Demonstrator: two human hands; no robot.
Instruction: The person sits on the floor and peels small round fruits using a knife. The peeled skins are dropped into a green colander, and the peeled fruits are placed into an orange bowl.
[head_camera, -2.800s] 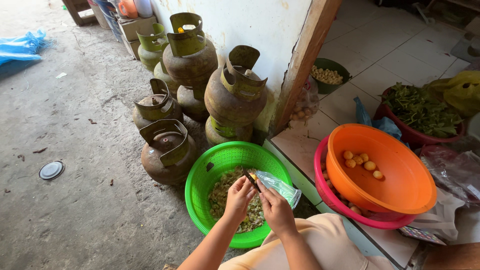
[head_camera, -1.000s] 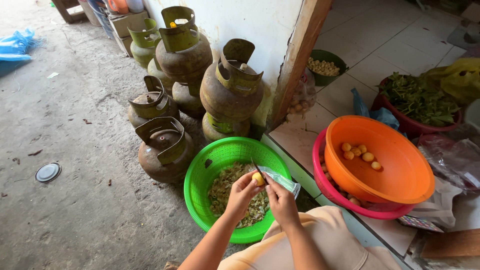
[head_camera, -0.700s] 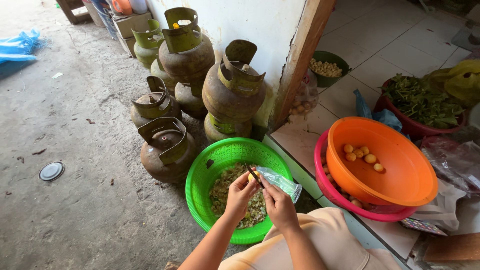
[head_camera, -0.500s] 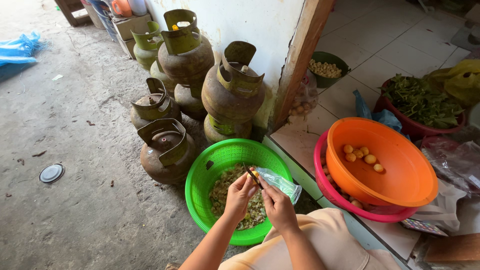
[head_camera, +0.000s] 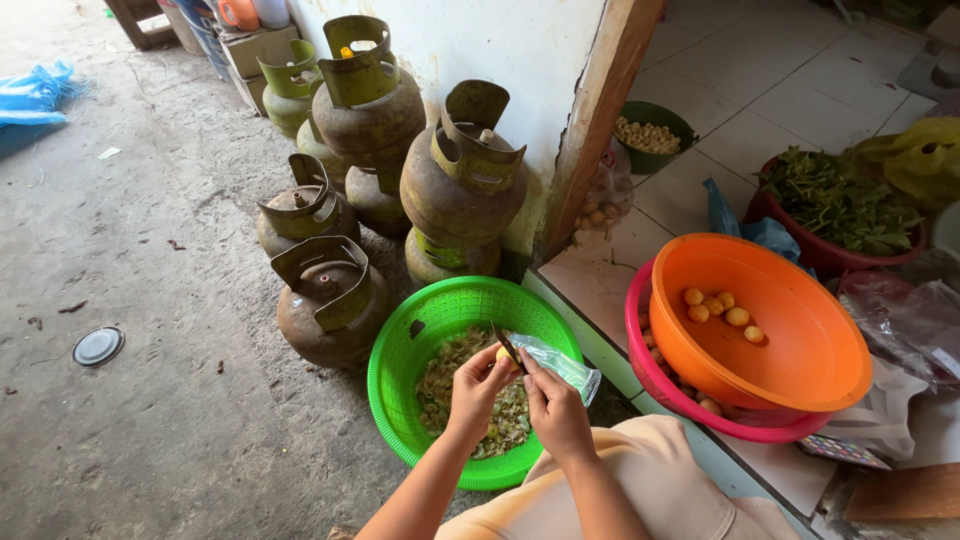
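My left hand (head_camera: 477, 388) pinches a small yellow round vegetable (head_camera: 503, 356) over the green perforated basket (head_camera: 400, 360). Close beside it, my right hand (head_camera: 555, 408) grips a small knife (head_camera: 506, 346) whose handle is wrapped in clear plastic (head_camera: 558, 360), with the dark blade laid against the vegetable. A heap of pale green peelings (head_camera: 450, 372) lies in the basket under both hands. To the right, an orange basin (head_camera: 800, 340) holds several peeled yellow pieces (head_camera: 722, 309) and rests inside a pink basin (head_camera: 680, 390).
Several rusty green gas cylinders (head_camera: 460, 185) stand against the white wall beyond the basket. On the tiled step are a red basin of leafy greens (head_camera: 835, 205), a dark green bowl of small pale bulbs (head_camera: 650, 135) and plastic bags (head_camera: 905, 310). A round lid (head_camera: 97, 346) lies on the concrete floor.
The hands stay over the green basket. The vegetable has turned a little in my left fingers while the blade keeps working against it. The view has shifted slightly.
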